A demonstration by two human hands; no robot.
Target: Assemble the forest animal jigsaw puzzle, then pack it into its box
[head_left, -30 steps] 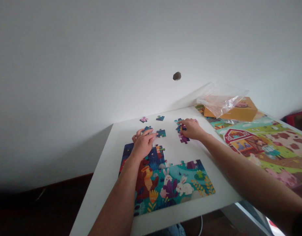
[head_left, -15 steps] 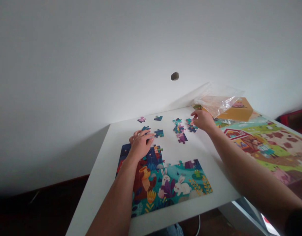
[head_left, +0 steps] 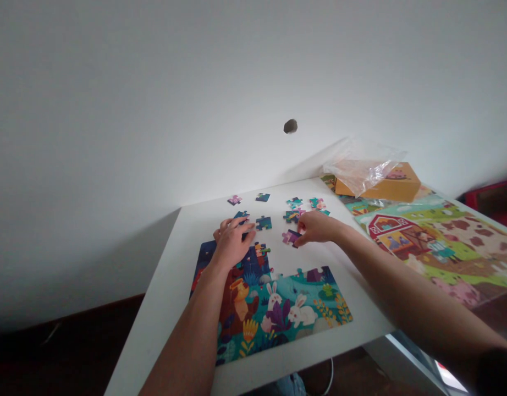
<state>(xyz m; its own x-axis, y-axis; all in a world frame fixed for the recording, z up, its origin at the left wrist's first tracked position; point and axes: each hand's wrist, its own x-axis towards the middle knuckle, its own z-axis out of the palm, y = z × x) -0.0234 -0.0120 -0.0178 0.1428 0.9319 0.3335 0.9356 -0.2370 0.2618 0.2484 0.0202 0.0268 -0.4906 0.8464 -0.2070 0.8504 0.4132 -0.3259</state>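
A partly joined puzzle (head_left: 274,313) with white rabbits lies on the white table (head_left: 163,286). My left hand (head_left: 233,236) rests over its upper left part, fingers apart, beside a dark blue piece (head_left: 242,215). Just right of those fingertips is another blue piece (head_left: 264,223). My right hand (head_left: 313,226) has its fingers closed on the right edge of a purple piece (head_left: 291,237), which lies on the table. Several loose pieces lie behind it, among them a teal piece (head_left: 295,203) and a pink and teal one (head_left: 318,203).
On the right lies a farm picture (head_left: 435,247) with a barn and a cow. An orange box (head_left: 396,184) sits behind it, partly under a clear plastic bag (head_left: 361,168). Two loose pieces, one pink (head_left: 234,200) and one dark (head_left: 262,197), lie near the wall.
My right hand has moved left and nearer, from the rear pieces to the purple piece, which has turned and shifted left. The left hand is nearly still. The view has shifted slightly.
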